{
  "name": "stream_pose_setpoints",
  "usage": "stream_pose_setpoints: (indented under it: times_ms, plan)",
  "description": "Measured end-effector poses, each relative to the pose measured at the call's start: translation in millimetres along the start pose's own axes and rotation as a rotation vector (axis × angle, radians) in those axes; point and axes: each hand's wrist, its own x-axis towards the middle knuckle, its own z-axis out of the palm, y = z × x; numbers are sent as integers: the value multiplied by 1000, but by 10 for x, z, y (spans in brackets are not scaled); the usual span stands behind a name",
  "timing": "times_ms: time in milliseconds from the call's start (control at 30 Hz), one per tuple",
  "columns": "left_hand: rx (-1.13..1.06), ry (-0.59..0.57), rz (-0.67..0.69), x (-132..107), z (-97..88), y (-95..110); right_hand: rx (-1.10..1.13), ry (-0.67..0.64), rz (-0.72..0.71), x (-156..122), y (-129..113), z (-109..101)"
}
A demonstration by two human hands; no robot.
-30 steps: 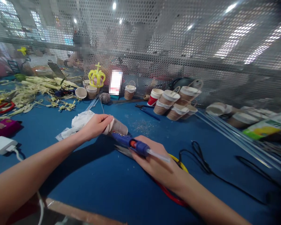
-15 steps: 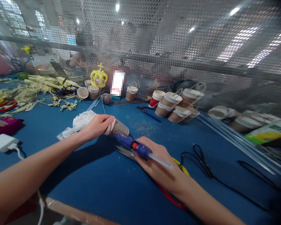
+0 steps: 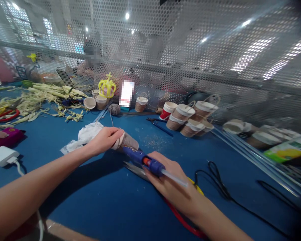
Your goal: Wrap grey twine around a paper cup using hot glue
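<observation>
Grasping one twine-wrapped cup [image 3: 129,140] in left hand [image 3: 106,139], one glue gun [image 3: 137,156] in right hand [image 3: 168,187]

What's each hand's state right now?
Left hand: closed, holding a twine-wrapped cup tipped on its side.
Right hand: closed, holding a blue glue gun.

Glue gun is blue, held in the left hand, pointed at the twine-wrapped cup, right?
Wrong hand: the head view shows the blue glue gun in the right hand. It does point at the twine-wrapped cup.
</observation>
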Motion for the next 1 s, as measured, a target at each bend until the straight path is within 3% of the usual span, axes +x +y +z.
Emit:
stream_pose_setpoints:
  times_ms: [1000]
  plan:
    - [-30,-18,19,-9,3,8,-23,2,-12,14,1,-5]
